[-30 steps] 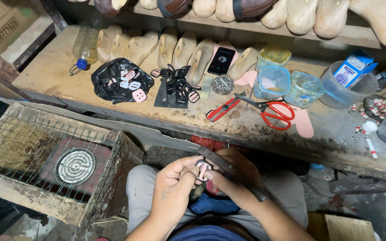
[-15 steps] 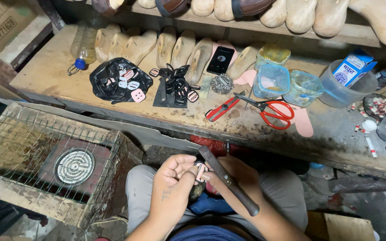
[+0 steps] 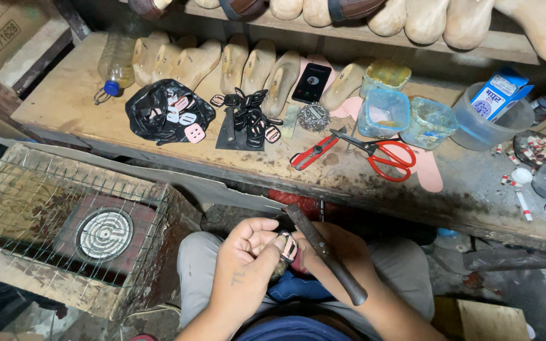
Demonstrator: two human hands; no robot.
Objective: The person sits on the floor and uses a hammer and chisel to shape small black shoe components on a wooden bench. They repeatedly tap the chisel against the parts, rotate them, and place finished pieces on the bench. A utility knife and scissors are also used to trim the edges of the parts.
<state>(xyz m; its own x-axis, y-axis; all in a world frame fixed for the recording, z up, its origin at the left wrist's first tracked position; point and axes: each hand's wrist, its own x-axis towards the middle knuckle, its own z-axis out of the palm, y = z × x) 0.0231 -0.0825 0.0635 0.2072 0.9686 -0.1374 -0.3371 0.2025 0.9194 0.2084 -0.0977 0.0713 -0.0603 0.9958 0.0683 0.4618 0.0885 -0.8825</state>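
the left hand (image 3: 248, 265) sat low over the person's lap, fingers curled round a small pink-and-dark buckle piece (image 3: 289, 247), pinching it between thumb and fingertips. the right hand (image 3: 342, 259) was closed around the dark handle of a hammer (image 3: 325, 252), whose head pointed up and to the left, just beside the buckle piece; whether it touched the piece could not be told. both hands were near the viewer, in front of the wooden workbench (image 3: 64, 107). on the bench, farther off, lay red-handled scissors (image 3: 383, 155), a small red cutter (image 3: 311, 153), a black bag (image 3: 159, 113) with pink pieces, a heap of dark buckles (image 3: 248, 117), a phone (image 3: 311, 83) and a row of wooden shoe lasts (image 3: 248, 63). to the left stood a wire cage (image 3: 33, 208) over a round coil heater (image 3: 103, 233).
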